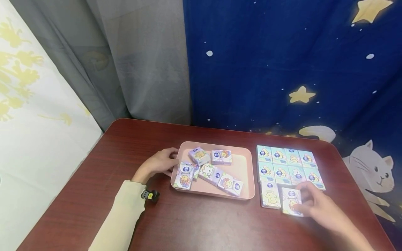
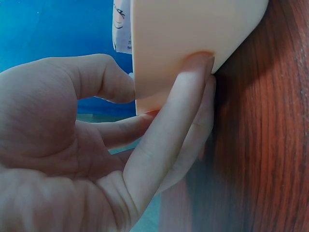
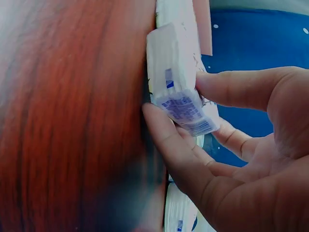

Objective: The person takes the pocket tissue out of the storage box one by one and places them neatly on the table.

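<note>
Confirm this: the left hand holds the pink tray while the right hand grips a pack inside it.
Wrong place: the head view shows the right hand gripping the pack outside the pink tray. The left hand does hold the tray.

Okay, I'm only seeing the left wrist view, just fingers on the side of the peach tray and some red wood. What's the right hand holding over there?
Observer: The right hand pinches a white-and-lilac packet between thumb and fingers.
Operator: Got it. What's laid out beyond that hand?
Observer: Eight teal packets, set in two rows of four.
Operator: And what's inside the tray? I get only a sliver of one packet.
Observer: At least six loose packets, lying at mixed angles.
</note>
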Demonstrator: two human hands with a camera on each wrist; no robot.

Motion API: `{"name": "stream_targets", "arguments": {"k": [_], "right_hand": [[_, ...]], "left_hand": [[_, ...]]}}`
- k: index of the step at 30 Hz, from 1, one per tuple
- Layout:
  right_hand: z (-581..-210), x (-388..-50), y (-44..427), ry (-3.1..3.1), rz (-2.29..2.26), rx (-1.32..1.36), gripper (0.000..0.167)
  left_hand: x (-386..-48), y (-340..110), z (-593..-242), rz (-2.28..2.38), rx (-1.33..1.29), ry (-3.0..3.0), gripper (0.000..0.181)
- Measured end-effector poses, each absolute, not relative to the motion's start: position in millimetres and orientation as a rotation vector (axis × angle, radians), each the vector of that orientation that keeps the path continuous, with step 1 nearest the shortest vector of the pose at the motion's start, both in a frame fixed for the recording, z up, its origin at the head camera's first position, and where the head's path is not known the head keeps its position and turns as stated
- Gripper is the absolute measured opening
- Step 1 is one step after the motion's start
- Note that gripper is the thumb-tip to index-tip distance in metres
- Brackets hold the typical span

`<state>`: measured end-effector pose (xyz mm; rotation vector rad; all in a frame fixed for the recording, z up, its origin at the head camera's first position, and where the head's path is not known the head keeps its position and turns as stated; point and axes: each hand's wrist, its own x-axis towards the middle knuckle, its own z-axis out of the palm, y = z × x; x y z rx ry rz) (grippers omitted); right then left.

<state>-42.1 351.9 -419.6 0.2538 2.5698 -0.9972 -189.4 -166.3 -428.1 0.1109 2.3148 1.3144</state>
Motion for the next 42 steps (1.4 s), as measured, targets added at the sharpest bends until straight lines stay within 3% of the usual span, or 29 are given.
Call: {"name": "stream_targets", "arguments": {"k": [42], "right_hand": [[-418,-55,336,2.722,-0.908,0.157,0.063]], "left_hand": [[-188,-165,-426,1.29,0.101,2.324,0.054]]}}
